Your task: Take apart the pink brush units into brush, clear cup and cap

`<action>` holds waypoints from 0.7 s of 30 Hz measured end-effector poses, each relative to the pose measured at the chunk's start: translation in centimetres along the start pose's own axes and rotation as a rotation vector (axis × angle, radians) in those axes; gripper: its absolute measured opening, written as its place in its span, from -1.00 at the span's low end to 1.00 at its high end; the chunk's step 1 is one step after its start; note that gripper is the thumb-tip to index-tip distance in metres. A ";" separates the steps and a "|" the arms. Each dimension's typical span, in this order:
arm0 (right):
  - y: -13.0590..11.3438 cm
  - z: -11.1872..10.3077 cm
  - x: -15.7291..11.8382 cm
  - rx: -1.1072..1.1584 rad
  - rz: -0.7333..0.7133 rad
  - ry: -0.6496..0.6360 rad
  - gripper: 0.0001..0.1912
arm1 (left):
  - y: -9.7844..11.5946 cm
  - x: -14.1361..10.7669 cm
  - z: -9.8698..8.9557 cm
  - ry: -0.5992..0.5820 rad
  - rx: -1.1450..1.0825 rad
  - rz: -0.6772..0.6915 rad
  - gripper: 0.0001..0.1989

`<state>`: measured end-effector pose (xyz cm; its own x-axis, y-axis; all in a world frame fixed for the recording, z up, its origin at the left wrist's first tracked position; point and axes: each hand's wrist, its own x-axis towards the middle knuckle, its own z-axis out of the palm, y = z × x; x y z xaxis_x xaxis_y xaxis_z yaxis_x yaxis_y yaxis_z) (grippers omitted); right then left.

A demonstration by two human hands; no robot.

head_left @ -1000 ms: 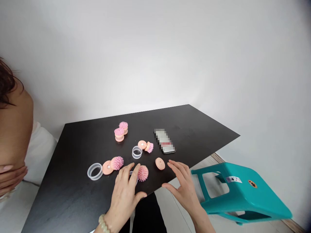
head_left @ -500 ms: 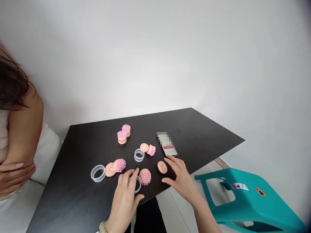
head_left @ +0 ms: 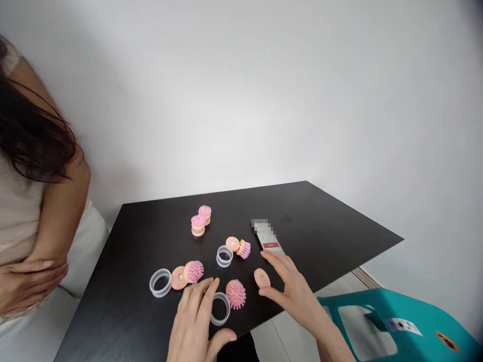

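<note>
My left hand (head_left: 196, 319) is open at the table's near edge, thumb apart from the fingers, beside a clear ring (head_left: 220, 308). Just right of that ring lies a pink bristle head (head_left: 236, 294). My right hand (head_left: 289, 284) is open too, its thumb and fingers spread around a peach disc (head_left: 261, 278); the thumb is at or very near its edge. Farther left are another clear ring (head_left: 160, 283), a peach disc (head_left: 178, 278) and a pink brush head (head_left: 193, 271). A third ring (head_left: 224, 256) sits by a disc (head_left: 233, 244) and a brush head (head_left: 243, 249).
Two assembled pink brushes (head_left: 198, 225) stand farther back on the black table (head_left: 309, 216). A phone (head_left: 268, 238) lies beyond my right hand. A person with folded arms (head_left: 56, 216) is at the left. A teal stool (head_left: 418, 322) stands at lower right.
The view has shifted, so the table and its items appear lower and farther right. My left hand has drawn off the near ring, which shows more fully. My right thumb is closer to the disc.
</note>
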<state>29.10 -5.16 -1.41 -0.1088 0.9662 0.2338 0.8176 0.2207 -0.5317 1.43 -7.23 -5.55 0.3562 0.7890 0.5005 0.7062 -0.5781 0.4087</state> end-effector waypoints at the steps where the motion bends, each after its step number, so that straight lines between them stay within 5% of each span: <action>1: -0.3 -0.3 0.9 0.006 0.007 0.023 -0.38 | -0.3 0.4 -0.9 0.024 0.010 0.003 -0.28; 5: -2.1 -0.5 5.5 -0.071 0.010 -0.080 -0.39 | -1.5 3.5 -4.0 0.072 0.036 -0.029 -0.66; 11: -4.1 1.3 13.4 -0.149 -0.130 -0.180 -0.40 | -4.2 11.1 -6.3 -0.150 0.083 -0.160 -0.64; 17: -5.2 5.2 22.4 -0.118 -0.219 -0.258 -0.28 | -8.2 17.8 -3.9 -0.261 0.138 -0.373 -0.42; 21: -6.6 8.3 25.3 -0.117 -0.312 -0.340 -0.10 | -9.5 19.3 -1.6 -0.283 0.122 -0.410 -0.58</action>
<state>16.24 18.94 1.31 -0.5225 0.8491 0.0774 0.7726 0.5099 -0.3783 0.60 13.14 1.39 0.1747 0.9810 0.0842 0.8828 -0.1940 0.4278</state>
